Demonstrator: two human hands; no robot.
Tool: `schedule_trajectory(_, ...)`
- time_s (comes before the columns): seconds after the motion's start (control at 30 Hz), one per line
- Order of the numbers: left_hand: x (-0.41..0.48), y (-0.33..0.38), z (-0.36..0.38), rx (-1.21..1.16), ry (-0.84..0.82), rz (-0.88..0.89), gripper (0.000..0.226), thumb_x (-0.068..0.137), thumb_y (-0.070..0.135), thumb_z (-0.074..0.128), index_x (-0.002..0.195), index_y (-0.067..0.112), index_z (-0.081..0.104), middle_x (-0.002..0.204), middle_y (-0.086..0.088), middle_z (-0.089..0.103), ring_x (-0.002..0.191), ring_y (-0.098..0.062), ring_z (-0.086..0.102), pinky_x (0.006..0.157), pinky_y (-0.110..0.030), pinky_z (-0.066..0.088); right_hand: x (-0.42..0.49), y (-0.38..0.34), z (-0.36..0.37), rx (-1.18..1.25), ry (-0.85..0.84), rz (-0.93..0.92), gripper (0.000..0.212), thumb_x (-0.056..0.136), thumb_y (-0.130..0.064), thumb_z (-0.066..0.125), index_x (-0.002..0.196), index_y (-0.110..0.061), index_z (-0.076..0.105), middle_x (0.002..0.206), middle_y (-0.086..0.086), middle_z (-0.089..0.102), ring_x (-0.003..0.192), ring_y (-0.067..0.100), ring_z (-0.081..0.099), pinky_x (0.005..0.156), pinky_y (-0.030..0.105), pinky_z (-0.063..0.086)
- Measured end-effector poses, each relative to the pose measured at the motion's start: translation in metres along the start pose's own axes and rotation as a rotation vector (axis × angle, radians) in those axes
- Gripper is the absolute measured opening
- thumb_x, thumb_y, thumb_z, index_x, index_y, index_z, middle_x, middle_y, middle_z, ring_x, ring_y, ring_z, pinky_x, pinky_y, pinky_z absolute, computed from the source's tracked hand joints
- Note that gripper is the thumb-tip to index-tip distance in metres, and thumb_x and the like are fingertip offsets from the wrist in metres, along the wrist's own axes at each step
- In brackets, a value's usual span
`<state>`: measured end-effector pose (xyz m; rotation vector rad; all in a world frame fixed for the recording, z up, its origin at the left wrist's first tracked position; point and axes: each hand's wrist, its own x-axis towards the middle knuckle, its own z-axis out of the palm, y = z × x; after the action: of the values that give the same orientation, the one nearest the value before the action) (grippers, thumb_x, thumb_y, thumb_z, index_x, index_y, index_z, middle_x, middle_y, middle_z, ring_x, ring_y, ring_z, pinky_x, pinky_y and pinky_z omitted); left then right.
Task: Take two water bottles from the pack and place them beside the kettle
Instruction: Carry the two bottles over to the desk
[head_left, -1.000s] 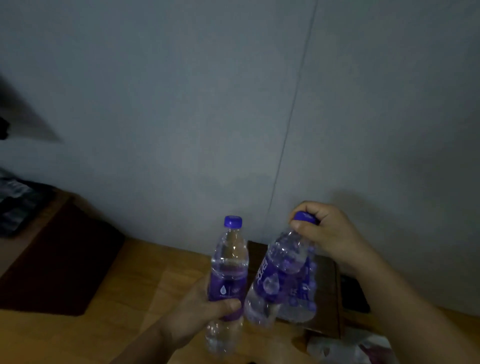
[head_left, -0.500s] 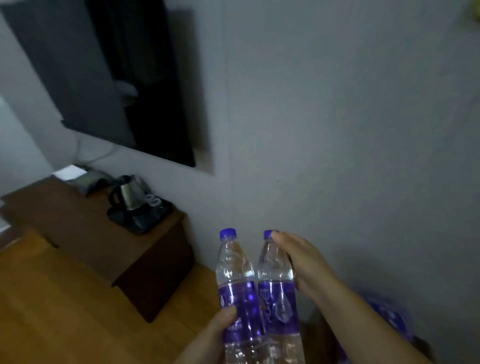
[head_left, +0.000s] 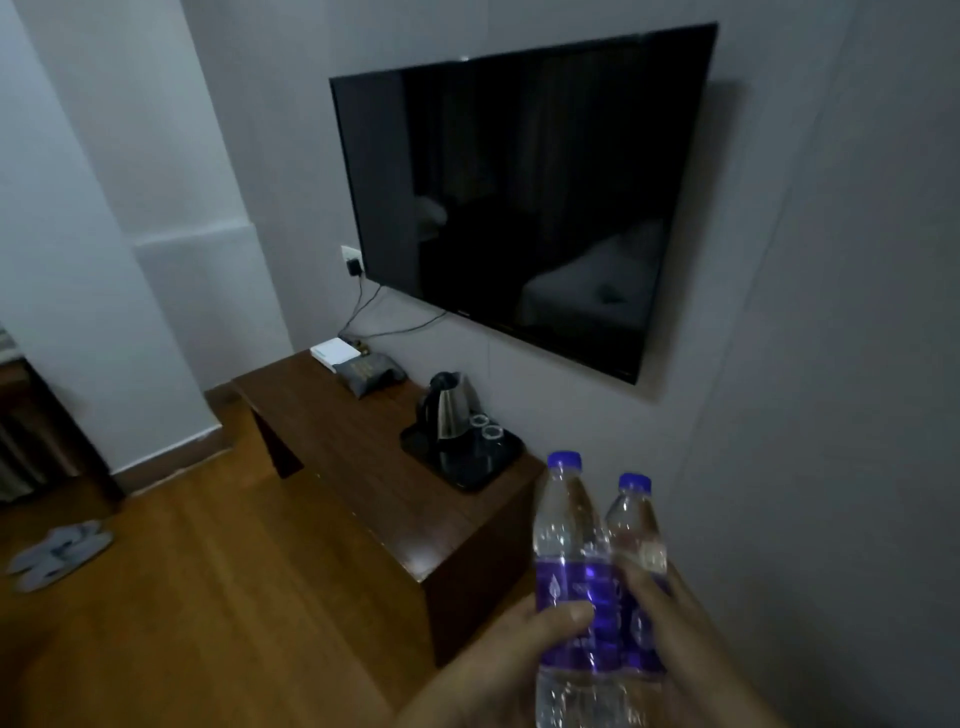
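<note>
Two clear water bottles with purple labels and purple caps stand upright side by side at the bottom right. My left hand grips the left bottle around its label. My right hand holds the right bottle from the right side. A steel kettle with a black handle stands on a black tray on the dark wooden table, ahead and to the left of the bottles. The pack is out of view.
Two upturned glasses share the tray with the kettle. A white box and a dark pouch lie at the table's far end. A black TV hangs on the wall above. Slippers lie on the wooden floor at left.
The view has swung left from the wall to the table, kettle and TV, which are closer now. The right hand moved from the bottle's cap down to its body.
</note>
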<state>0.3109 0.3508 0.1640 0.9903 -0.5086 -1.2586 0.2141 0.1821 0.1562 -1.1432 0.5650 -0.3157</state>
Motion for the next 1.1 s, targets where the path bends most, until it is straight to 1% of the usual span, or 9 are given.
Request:
schedule_trajectory(0.1,0.003,0.038,-0.044,0.017,0.04,0.012,0.074,0.083,0.028,0.085,0.145,0.004,0.052,0.145,-0.033,0.054,0.137,-0.051,0.048,0.119,-0.065,0.029,0.051,0.003,0.049,0.058,0.024,-0.006,0.046,0.079,-0.039,0.08,0.119,-0.02,0.07,0.109,0.023,0.076,0.095,0.045,0.075,0.075,0.055,0.062)
schedule_trajectory(0.23,0.016,0.088,-0.128,0.05,0.119,0.029,0.074,0.085,0.027,0.08,0.145,-0.001,0.049,0.145,-0.038,0.049,0.137,-0.058,0.042,0.116,-0.07,0.027,0.125,0.005,0.114,0.138,-0.021,-0.001,0.051,0.071,-0.044,0.088,0.114,-0.021,0.072,0.108,0.025,0.076,0.093,0.045,0.076,0.071,0.05,0.062)
schedule_trajectory(0.4,0.016,0.163,-0.224,0.061,0.258,0.01,0.062,0.09,0.032,0.075,0.14,0.002,0.055,0.14,-0.032,0.058,0.13,-0.05,0.055,0.112,-0.064,0.04,0.21,0.005,0.194,0.114,-0.019,0.059,0.057,0.074,-0.038,0.081,0.12,-0.009,0.066,0.099,0.025,0.077,0.081,0.039,0.077,0.066,0.047,0.062)
schedule_trajectory(0.53,0.017,0.199,-0.3,0.064,0.29,0.002,0.048,0.098,0.03,0.064,0.139,0.005,0.056,0.137,-0.026,0.063,0.126,-0.045,0.061,0.103,-0.056,0.052,0.261,0.005,0.252,0.119,-0.016,0.062,0.053,0.071,-0.038,0.082,0.118,-0.018,0.07,0.098,0.019,0.077,0.083,0.035,0.076,0.073,0.049,0.063)
schedule_trajectory(0.63,0.019,0.222,-0.351,0.074,0.321,-0.032,0.051,0.09,0.036,0.074,0.132,0.009,0.063,0.131,-0.023,0.068,0.119,-0.042,0.067,0.096,-0.052,0.058,0.294,0.009,0.291,0.131,-0.007,0.044,0.038,0.075,-0.036,0.079,0.112,-0.027,0.074,0.094,0.015,0.077,0.077,0.029,0.076,0.064,0.04,0.062)
schedule_trajectory(0.77,0.019,0.252,-0.427,0.125,0.288,-0.063,0.058,0.073,0.042,0.089,0.12,0.013,0.07,0.118,-0.02,0.074,0.106,-0.039,0.073,0.085,-0.047,0.06,0.326,0.019,0.346,0.106,0.056,0.02,0.034,0.074,-0.041,0.08,0.107,-0.032,0.076,0.103,0.015,0.077,0.084,0.03,0.075,0.067,0.039,0.061)
schedule_trajectory(0.9,0.017,0.282,-0.498,0.238,0.259,-0.059,0.067,0.078,0.046,0.082,0.13,0.009,0.061,0.125,-0.027,0.069,0.113,-0.045,0.069,0.098,-0.058,0.055,0.348,0.039,0.403,0.086,0.189,-0.011,0.059,0.064,-0.05,0.083,0.117,-0.029,0.069,0.104,0.013,0.079,0.086,0.028,0.078,0.064,0.036,0.061)
schedule_trajectory(0.97,0.02,0.297,-0.529,0.325,0.245,-0.053,0.067,0.079,0.053,0.077,0.13,0.014,0.061,0.125,-0.022,0.071,0.115,-0.041,0.068,0.104,-0.063,0.049,0.359,0.047,0.432,0.092,0.254,-0.04,0.067,0.058,-0.053,0.084,0.119,-0.03,0.067,0.105,0.011,0.079,0.089,0.027,0.079,0.066,0.036,0.062)
schedule_trajectory(1.1,0.045,0.325,-0.577,0.475,0.183,-0.037,0.067,0.076,0.074,0.066,0.13,0.035,0.061,0.123,0.001,0.074,0.114,-0.021,0.071,0.102,-0.056,0.051,0.392,0.06,0.473,0.046,0.349,-0.105,0.048,0.069,-0.049,0.084,0.113,-0.037,0.07,0.108,0.0,0.078,0.1,0.022,0.076,0.087,0.046,0.058)
